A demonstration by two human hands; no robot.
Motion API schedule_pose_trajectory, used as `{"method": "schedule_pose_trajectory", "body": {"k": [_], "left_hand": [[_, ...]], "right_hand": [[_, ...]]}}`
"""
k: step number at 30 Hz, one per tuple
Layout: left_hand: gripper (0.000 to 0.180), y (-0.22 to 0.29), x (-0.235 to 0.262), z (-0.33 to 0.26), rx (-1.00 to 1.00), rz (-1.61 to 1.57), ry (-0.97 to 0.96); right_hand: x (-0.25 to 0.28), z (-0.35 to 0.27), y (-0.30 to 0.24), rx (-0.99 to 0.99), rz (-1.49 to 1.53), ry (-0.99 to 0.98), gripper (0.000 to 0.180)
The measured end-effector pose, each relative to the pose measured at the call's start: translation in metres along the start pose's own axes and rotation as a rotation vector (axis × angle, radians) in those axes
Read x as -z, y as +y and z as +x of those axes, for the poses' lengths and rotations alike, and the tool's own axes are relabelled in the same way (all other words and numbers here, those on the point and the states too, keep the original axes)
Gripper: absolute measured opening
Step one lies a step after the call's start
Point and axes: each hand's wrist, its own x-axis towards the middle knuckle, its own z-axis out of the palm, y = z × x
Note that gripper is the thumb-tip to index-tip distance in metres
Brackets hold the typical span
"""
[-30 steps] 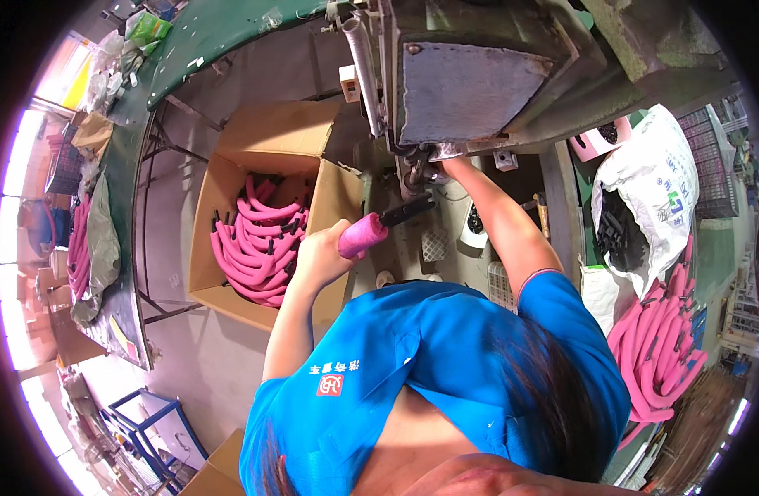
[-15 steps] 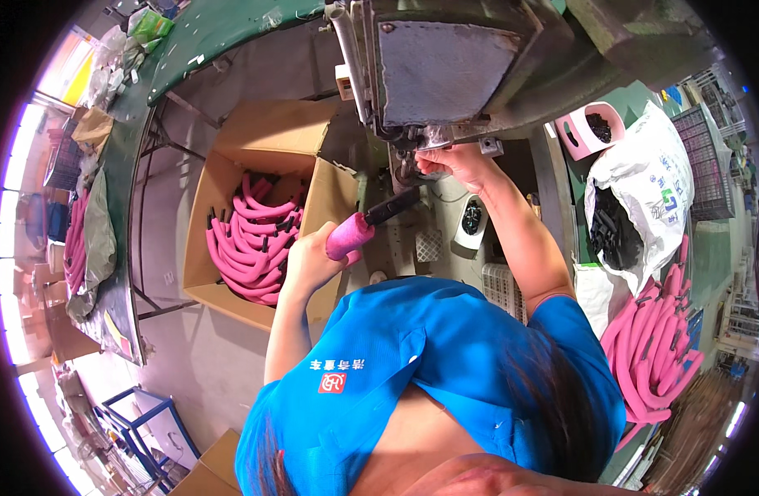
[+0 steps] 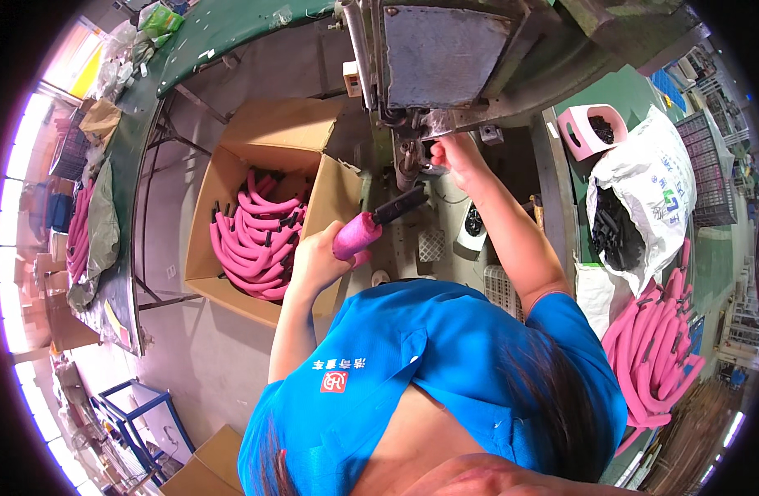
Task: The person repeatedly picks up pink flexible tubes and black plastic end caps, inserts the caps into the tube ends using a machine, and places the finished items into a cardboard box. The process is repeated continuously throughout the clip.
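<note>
We list first the left hand [image 3: 320,258], closed in a full fist around a pink foam-covered handle [image 3: 356,236] whose black tip [image 3: 400,203] points up and to the right toward the machine [image 3: 445,62]; the grip sits low on the pink part, we judge so as to leave the black end free for the machine's mouth. The right hand [image 3: 452,153] reaches up to the metal fitting [image 3: 412,132] under the machine's grey plate, fingers curled against it; whether they pinch a small part there we cannot tell. Beside the left elbow stands an open cardboard box [image 3: 230,178] holding a heap of curved pink handles [image 3: 259,240] with black ends, near enough, in our view, for a drop without a stretch. On the right side lie a white sack [image 3: 644,190] open on small black pieces [image 3: 615,236], a pink scoop [image 3: 590,132] holding more of them, and a further pile of pink handles [image 3: 656,347], stock kept by the right arm. The person wears a blue shirt [image 3: 429,372].
</note>
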Motion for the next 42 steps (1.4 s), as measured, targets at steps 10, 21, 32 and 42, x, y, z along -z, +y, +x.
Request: {"method": "schedule_pose_trajectory", "body": {"k": [10, 21, 32, 42], "left_hand": [[0.03, 0.009, -0.006, 0.075, -0.184, 0.132, 0.146], [0.04, 0.003, 0.0, 0.114, 0.025, 0.052, -0.189], [0.042, -0.003, -0.004, 0.131, -0.005, 0.174, -0.212], [0.044, -0.007, 0.007, 0.143, -0.09, 0.214, -0.302]], "right_hand": [[0.004, -0.014, -0.002, 0.577, -1.062, 0.073, 0.038], [0.027, 0.061, 0.039, 0.346, -0.861, -0.023, 0.024], [0.013, 0.032, 0.038, 0.184, -0.547, 0.189, 0.048], [0.004, 0.01, 0.035, 0.128, -0.386, 0.297, 0.053]]}}
